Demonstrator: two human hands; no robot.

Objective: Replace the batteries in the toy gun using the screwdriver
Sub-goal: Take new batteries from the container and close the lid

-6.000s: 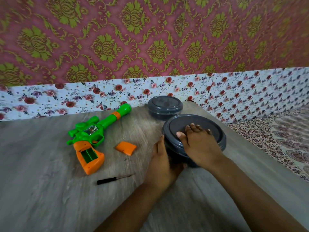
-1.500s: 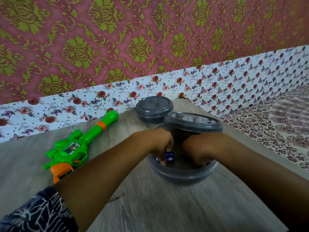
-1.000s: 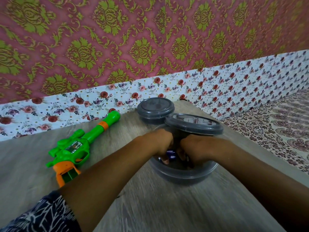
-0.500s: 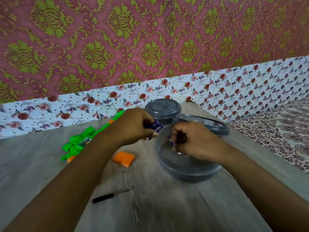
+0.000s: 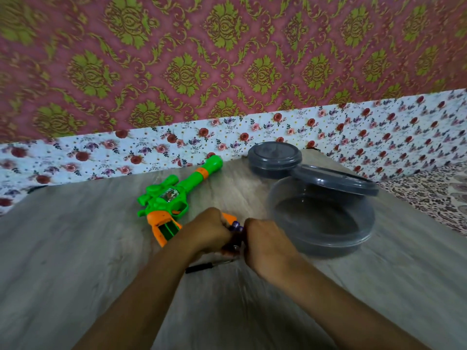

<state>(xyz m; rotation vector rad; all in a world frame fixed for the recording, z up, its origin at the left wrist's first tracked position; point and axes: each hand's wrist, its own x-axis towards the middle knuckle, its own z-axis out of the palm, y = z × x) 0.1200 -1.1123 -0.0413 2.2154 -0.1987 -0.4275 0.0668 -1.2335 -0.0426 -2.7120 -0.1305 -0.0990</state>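
Note:
The green and orange toy gun [image 5: 174,195] lies on the wooden table, its orange grip's battery bay [image 5: 168,228] open and facing up. My left hand [image 5: 207,231] and my right hand [image 5: 267,242] meet just right of the grip, both curled round blue batteries [image 5: 235,226] that peek out between them. An orange battery cover [image 5: 228,218] shows partly behind my left hand. The black screwdriver [image 5: 202,266] lies on the table under my wrists.
A large grey round container [image 5: 321,218] stands open to the right, its lid [image 5: 333,180] leaning on the far rim. A smaller closed grey container [image 5: 274,159] sits behind it. The floral wall borders the table's far edge; a patterned mat lies at right.
Both hands have left the grey container with the batteries and moved down and left to the table beside the gun's grip. The view has shifted with them.

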